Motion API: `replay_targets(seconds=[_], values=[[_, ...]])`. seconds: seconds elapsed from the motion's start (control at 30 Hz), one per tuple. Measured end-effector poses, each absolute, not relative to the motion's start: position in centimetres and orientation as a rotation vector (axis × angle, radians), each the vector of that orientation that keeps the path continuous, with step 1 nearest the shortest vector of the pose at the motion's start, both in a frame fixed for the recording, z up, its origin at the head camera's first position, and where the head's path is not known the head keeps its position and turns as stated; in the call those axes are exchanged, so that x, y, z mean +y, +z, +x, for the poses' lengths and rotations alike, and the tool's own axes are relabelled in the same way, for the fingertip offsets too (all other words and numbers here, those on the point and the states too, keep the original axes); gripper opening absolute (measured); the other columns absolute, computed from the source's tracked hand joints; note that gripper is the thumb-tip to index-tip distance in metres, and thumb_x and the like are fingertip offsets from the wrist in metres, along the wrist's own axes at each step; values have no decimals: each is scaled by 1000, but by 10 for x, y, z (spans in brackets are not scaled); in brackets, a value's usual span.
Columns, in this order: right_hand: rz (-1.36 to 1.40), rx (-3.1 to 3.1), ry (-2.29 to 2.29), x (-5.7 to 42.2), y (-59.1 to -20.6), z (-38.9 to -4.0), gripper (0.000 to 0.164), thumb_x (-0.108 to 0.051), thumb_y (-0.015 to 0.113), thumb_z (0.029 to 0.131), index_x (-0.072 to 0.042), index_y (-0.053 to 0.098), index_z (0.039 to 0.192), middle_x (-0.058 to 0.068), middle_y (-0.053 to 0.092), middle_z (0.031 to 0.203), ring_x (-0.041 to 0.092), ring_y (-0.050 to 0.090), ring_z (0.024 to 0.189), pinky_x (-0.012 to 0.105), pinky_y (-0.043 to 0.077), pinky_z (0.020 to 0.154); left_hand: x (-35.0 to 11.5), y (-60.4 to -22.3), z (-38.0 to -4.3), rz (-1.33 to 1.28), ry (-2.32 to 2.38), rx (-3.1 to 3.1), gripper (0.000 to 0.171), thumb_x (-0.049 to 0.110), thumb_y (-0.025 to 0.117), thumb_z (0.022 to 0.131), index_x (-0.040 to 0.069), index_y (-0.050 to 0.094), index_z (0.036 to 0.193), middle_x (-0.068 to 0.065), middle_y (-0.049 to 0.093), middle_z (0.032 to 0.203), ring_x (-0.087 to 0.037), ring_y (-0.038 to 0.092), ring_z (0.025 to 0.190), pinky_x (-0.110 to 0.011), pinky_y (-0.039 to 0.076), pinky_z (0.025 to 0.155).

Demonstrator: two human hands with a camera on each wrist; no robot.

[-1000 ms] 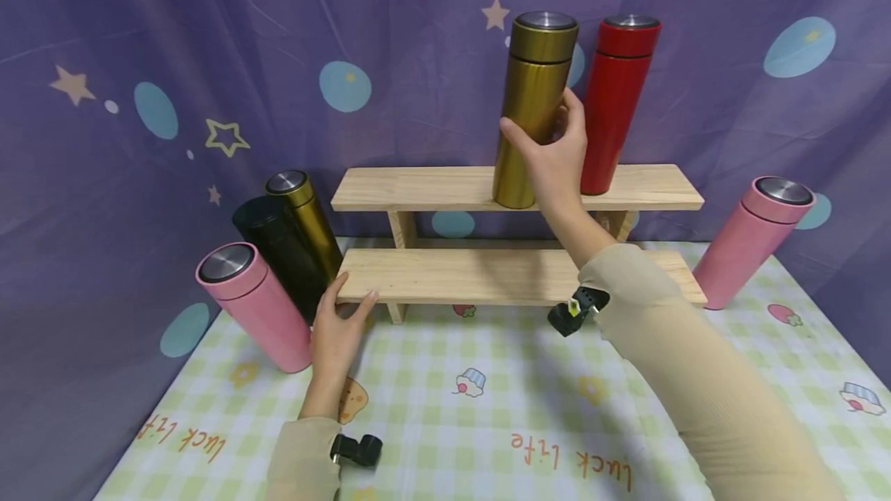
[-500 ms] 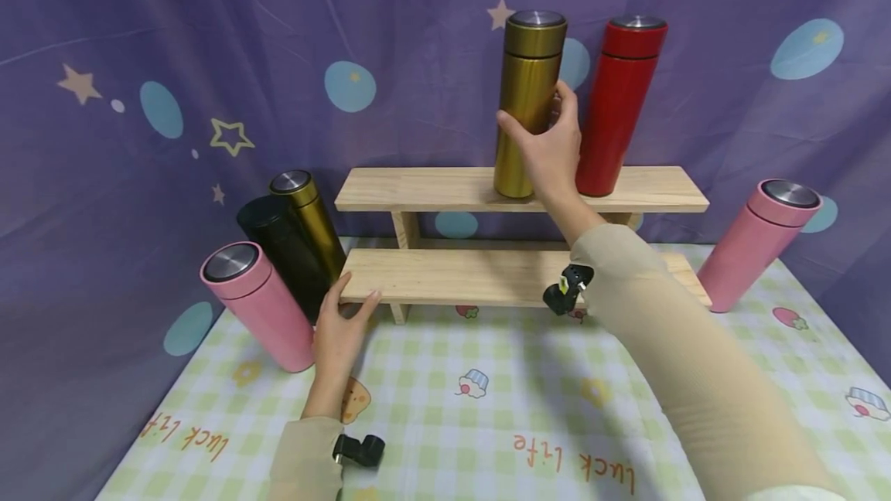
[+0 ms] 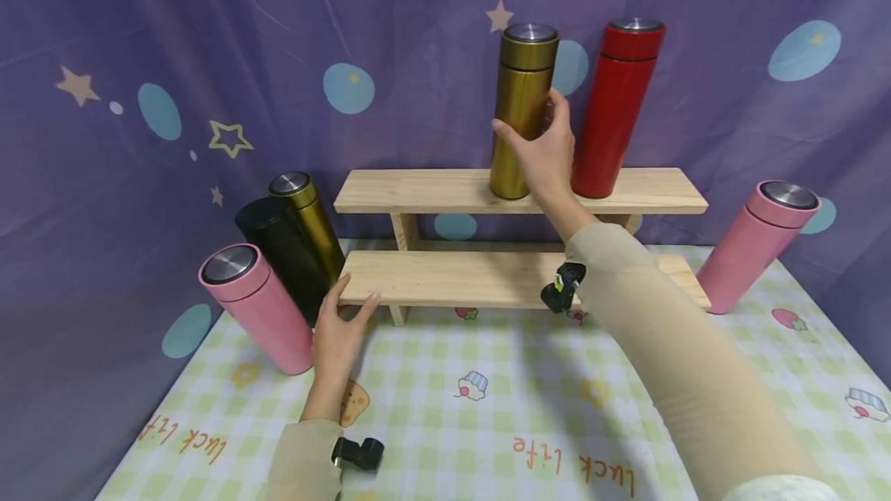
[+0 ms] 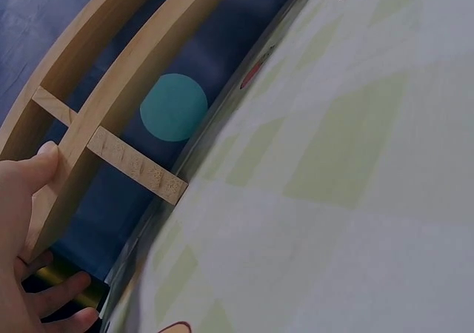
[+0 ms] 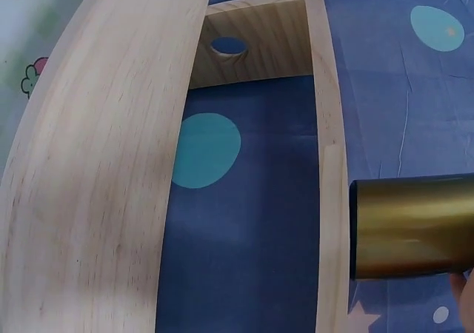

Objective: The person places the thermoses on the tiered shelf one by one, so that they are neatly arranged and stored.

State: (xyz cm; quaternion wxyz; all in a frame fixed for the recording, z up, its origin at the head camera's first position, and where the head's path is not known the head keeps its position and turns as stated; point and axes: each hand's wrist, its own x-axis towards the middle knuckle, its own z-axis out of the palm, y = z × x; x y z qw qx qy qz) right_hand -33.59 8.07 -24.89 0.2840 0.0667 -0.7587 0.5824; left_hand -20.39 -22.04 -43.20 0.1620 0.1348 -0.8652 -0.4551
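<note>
In the head view my right hand (image 3: 546, 157) grips a gold thermos flask (image 3: 524, 91), thumb on its left side and fingers round the right. The flask is upright, its base at the top board (image 3: 418, 190) of a two-tier wooden shelf (image 3: 445, 277). Just to its right a red thermos flask (image 3: 619, 110) stands on the same board. From the right wrist, the gold flask's base (image 5: 411, 226) shows close to the board's edge. My left hand (image 3: 339, 335) holds the lower board's left front corner; its thumb (image 4: 44, 163) lies against the wood in the left wrist view.
Left of the shelf stand a pink flask (image 3: 261, 308), a black flask (image 3: 285, 253) and another gold flask (image 3: 311, 215). A second pink flask (image 3: 755, 250) stands off its right end. A purple curtain (image 3: 244, 37) hangs behind the checked tablecloth (image 3: 431, 424).
My right hand has carried the gold flask a little left and back, away from the red flask, and its top has come lower. My left hand has kept its place on the shelf.
</note>
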Motion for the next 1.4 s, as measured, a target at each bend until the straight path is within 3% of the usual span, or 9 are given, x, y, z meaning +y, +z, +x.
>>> replay_targets(seconds=[0.57,0.9,1.13,1.4], values=[[204,-2181,1528,81,-248,-340,90,-44,78,84,-16,29,154,5,49,145,12,47,128,26,38,104,-221,-434,-203,406,-1293,-2463,79,64,66,86,30,41,152,-9,42,150,-30,52,122,-59,38,97],[265,-2182,1572,87,-248,-338,88,-38,78,86,-16,27,155,5,45,148,11,44,132,23,35,106,-218,-435,-205,401,-1298,-2463,78,64,66,86,30,42,151,-8,42,151,-29,52,122,-59,38,97],[374,-2165,1622,99,-249,-328,88,-31,74,90,-19,21,159,2,34,157,12,36,140,30,31,113,-218,-434,-205,395,-1311,-2460,77,62,67,86,29,42,151,-9,41,152,-29,52,123,-58,38,98],[385,-2014,1717,105,-261,-308,77,-22,73,92,-13,31,155,7,45,149,15,43,135,42,32,113,-219,-433,-205,405,-1289,-2452,77,62,67,86,29,42,151,-9,42,151,-30,53,122,-59,39,96]])
